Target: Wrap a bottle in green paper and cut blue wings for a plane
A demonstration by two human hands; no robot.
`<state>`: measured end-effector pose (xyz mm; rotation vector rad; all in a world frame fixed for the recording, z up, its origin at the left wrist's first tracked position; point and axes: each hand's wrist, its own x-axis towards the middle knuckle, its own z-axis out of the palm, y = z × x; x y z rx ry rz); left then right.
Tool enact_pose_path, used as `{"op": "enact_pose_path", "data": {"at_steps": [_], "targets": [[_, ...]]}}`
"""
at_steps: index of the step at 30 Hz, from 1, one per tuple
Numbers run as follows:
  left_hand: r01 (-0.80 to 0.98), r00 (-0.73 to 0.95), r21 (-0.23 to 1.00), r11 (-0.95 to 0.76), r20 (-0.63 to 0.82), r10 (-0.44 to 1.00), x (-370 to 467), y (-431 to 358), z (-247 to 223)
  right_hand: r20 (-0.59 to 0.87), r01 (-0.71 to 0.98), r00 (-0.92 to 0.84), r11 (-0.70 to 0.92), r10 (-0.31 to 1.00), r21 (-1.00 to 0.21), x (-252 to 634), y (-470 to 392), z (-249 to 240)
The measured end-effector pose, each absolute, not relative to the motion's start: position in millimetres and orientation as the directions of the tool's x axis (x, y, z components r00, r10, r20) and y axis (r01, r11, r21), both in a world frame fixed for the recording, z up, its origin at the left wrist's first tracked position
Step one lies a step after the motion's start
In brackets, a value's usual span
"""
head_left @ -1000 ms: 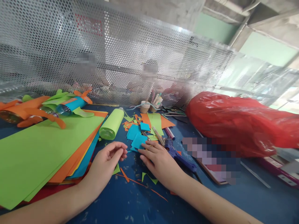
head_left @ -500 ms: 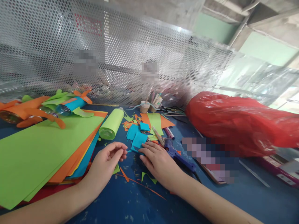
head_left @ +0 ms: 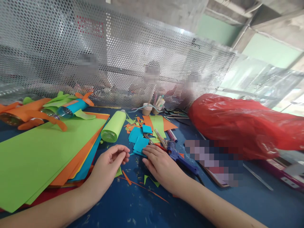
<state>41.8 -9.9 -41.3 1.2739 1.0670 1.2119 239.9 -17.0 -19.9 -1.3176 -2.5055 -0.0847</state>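
Two hands lie on the blue table (head_left: 133, 209): left hand (head_left: 106, 167) half curled, holding nothing; right hand (head_left: 161, 166) flat, fingertips touching one of three blue squares (head_left: 140, 144).

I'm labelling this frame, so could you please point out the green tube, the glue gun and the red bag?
green tube (head_left: 114, 126), head view, mid-body.
glue gun (head_left: 178, 155), head view, blue body.
red bag (head_left: 239, 125), head view, middle.
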Motion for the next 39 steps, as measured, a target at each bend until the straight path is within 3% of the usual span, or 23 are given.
{"op": "enact_pose_path", "data": {"at_steps": [18,39], "targets": [[-0.040,0.086,0.996,-0.080,0.083,0.993,42.5,-8.4,-40.7,0.291,0.803,-0.532,0.583,0.795,-0.123,238.3,-15.4,-19.6],[-0.025,0.094,0.997,-0.074,0.076,0.993,41.8,-11.6,-38.6,0.265,0.803,-0.576,0.596,0.773,0.006,233.3,-20.4,-21.1]]}}
